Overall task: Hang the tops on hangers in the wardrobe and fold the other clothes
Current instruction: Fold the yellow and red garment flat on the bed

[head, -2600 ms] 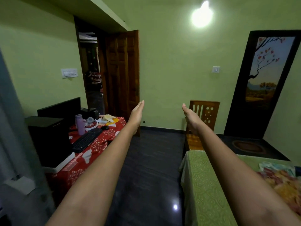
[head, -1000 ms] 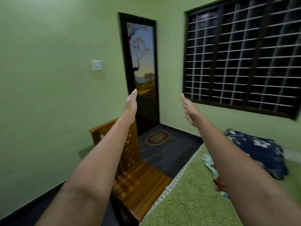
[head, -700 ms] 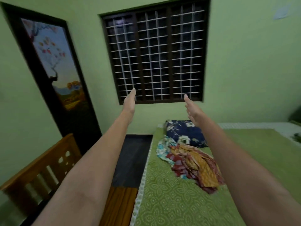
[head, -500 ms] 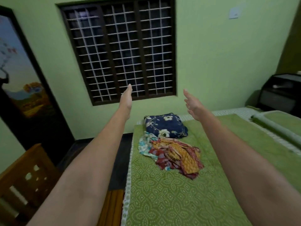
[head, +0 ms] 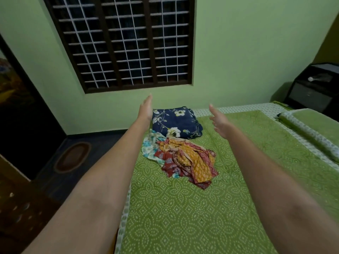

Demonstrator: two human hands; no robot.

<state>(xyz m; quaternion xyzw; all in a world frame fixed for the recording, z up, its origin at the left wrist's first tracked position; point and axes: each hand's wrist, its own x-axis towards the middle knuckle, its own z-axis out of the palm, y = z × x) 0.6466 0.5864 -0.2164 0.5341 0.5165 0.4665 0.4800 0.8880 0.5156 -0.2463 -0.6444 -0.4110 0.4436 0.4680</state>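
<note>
Left hand [head: 145, 109] and right hand [head: 219, 123] are both raised with fingers straight, holding nothing, well apart and above the bed [head: 183, 217]. The pile of clothes [head: 183, 160] lies crumpled on the green cover, at 6 o'clock from the folded navy floral cloth [head: 176, 123], touching it. No wardrobe or hangers in view. Recommended: lower both hands, lift one garment clear by its shoulders, and identify it; the tangle possibly hides several pieces.
</note>
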